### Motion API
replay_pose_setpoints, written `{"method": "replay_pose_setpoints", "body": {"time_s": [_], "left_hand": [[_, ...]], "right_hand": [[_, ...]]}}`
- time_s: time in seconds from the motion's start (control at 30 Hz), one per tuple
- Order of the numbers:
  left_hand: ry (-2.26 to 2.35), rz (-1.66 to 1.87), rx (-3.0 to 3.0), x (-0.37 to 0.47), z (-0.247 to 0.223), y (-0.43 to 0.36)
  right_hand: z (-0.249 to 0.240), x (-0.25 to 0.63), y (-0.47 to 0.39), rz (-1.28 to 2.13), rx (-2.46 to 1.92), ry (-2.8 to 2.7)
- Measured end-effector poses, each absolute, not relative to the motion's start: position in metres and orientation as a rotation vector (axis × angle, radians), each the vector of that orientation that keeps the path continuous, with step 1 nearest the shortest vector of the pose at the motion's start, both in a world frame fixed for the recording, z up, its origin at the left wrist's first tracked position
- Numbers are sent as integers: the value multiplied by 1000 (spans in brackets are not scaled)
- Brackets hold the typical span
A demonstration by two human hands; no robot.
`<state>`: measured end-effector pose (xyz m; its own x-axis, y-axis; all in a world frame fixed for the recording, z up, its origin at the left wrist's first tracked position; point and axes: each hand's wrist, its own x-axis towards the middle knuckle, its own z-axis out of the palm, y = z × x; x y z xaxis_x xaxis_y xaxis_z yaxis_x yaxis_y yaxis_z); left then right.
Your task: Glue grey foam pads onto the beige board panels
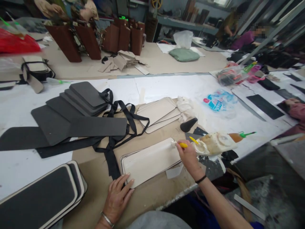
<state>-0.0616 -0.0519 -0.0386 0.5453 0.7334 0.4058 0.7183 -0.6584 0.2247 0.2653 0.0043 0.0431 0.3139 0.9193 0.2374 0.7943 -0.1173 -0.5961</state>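
My right hand is closed around a yellow-handled brush, its white-smeared tip at the far right end of a long cream panel with rounded corners. That panel tops a stack of similar ones. Fingers spread, my left hand rests its tips on the stack's near left corner. Just right of my right hand lies a glue-smeared container with another yellow stick at its opening. Behind the stack are more cream panels. Dark grey panels with black straps fan out to the left.
Black panels with cream borders lie front left. A dark cone-shaped piece stands behind the glue container, near a green-tipped bottle. Across the table are brown bag bodies and cardboard scraps. A co-worker's sleeve shows at right.
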Motion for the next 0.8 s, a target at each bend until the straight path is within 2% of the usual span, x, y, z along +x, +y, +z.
{"method": "replay_pose_setpoints", "body": {"time_s": [0.13,0.23,0.4,0.5,0.8], "left_hand": [[1215,792,2782,-63,-41,-47],[1177,820,2803,-65,-46,-44],[1187,866,2826,-64,-53,-42],[1187,867,2831,-61,-52,-42],[1214,811,2830,-61,-54,-43]], "right_hand": [[52,220,-18,473,-1798,-1616],[65,221,-33,628,-1765,-1486],[105,304,-55,411,-2032,-1183],[116,350,-57,245,-2139,-1199],[74,377,-34,261,-2124,-1517]]}}
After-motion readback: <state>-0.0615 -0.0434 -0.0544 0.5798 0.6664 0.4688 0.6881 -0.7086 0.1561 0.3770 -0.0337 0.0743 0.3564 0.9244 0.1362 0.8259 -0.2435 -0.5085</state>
